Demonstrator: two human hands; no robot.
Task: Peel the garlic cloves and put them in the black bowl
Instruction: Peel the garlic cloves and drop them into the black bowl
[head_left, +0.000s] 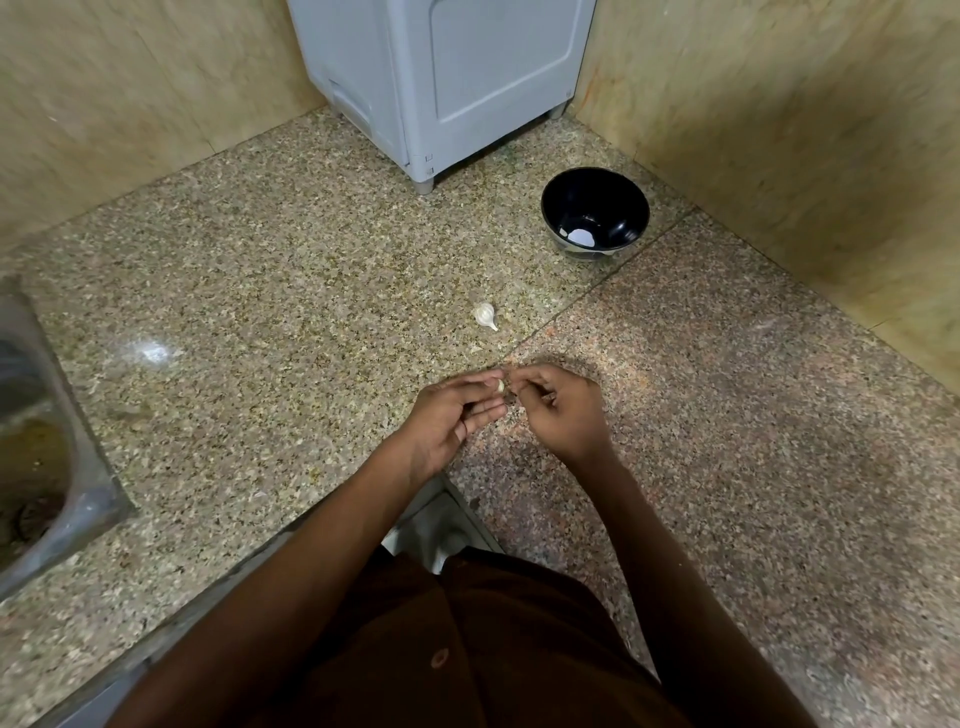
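A small pale garlic clove (500, 385) sits between the fingertips of my left hand (457, 415), which pinches it above the counter's front part. My right hand (558, 410) is right beside it, fingers curled, its fingertips meeting the clove and pinching at its skin. A white garlic bulb (484, 314) with a short stem lies on the granite counter a little beyond my hands. The black bowl (595, 210) stands farther back on the right, near the wall; a bright white patch shows in its bottom, and I cannot tell what it is.
A grey appliance (441, 83) stands in the back corner on the speckled granite counter (260, 291). A steel sink (36, 436) is sunk in at the far left. Tiled walls close in the back and right sides.
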